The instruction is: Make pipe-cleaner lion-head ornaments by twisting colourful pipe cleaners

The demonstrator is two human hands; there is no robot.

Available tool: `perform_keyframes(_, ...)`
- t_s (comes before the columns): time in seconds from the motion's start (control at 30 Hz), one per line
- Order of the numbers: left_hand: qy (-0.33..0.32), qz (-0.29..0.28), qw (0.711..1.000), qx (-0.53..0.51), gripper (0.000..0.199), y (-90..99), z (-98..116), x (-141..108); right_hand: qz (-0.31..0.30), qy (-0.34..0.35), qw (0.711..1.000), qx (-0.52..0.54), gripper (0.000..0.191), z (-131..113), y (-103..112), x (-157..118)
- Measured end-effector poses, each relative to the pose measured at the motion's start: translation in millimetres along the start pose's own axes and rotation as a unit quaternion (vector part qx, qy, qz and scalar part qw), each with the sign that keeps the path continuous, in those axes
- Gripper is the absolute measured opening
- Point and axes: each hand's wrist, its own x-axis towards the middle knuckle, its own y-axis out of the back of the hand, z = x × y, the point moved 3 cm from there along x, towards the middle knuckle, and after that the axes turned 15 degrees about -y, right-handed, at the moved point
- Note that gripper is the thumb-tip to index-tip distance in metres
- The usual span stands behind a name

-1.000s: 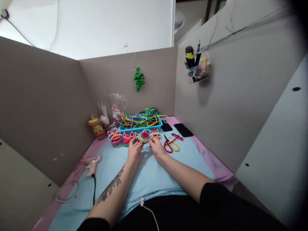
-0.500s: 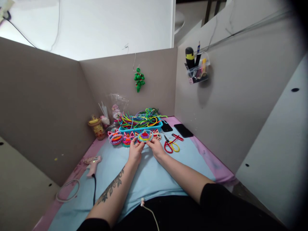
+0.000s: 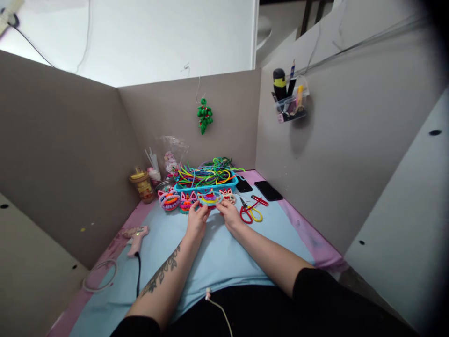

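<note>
Between both hands is a colourful pipe-cleaner piece, with purple, yellow, red and pale blue parts. My left hand pinches its left side, thumb toward me. On the opposite edge, the fingers of my right hand are closed. Just behind it stand pipe-cleaner animal-head figures with pointed ears: a pink and orange one at the left, another beside my left fingers, and a red and white one behind my right hand. Fine details of the held piece are too small to make out.
A blue basket of loose pipe cleaners stands behind. Red-and-yellow scissors and two phones, one black phone farthest right, lie at the right. A pink glue gun with its cable and a lidded cup are left. Partition walls enclose the table.
The held piece has tipped to a flatter angle and sunk slightly, with both hands still on it. The whole view has shifted a little.
</note>
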Motion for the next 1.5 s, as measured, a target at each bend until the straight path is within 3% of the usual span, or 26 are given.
perform_keyframes(0.37, -0.063, 0.016, 0.998, 0.001, 0.055, -4.9, 0.1, 0.8, 0.048, 0.027, 0.998, 0.01, 0.021, 2.4, -5.1, -0.5)
perform_keyframes(0.63, -0.027, -0.039, 0.999, -0.027, 0.06, -8.2, 3.0, -1.7, 0.066, 0.039, 0.996, -0.044, 0.02, -2.6, -2.0, -7.2)
perform_keyframes(0.8, -0.053, -0.015, 0.999, -0.003, 0.059, -6.4, 3.3, -1.8, 0.05, 0.042, 0.997, -0.046, 0.022, -2.6, -4.7, -7.7)
perform_keyframes(1.1, 0.008, -0.018, 1.0, -0.024, 0.057, -0.6, 6.1, 3.2, 0.065, 0.062, 0.993, -0.08, 0.02, -10.0, 5.3, -8.5)
perform_keyframes(1.2, 0.026, -0.008, 1.0, -0.009, 0.055, 0.6, 6.9, 2.6, 0.096, 0.148, 0.971, -0.163, 0.019, -25.8, 12.1, -18.0)
perform_keyframes(1.3, 0.032, 0.001, 0.999, -0.004, 0.054, 1.0, 6.4, 1.8, 0.079, 0.257, 0.92, -0.287, 0.017, -38.0, 12.0, -26.3)
perform_keyframes(1.4, 0.04, -0.003, 0.999, -0.008, 0.054, 0.4, 4.9, 1.2, 0.062, 0.288, 0.888, -0.352, 0.009, -39.2, 10.4, -26.4)
perform_keyframes(1.5, 0.063, 0.008, 0.998, -0.014, 0.051, 0.4, 3.0, 0.4, 0.054, 0.285, 0.88, -0.375, 0.009, -36.3, 9.3, -22.8)
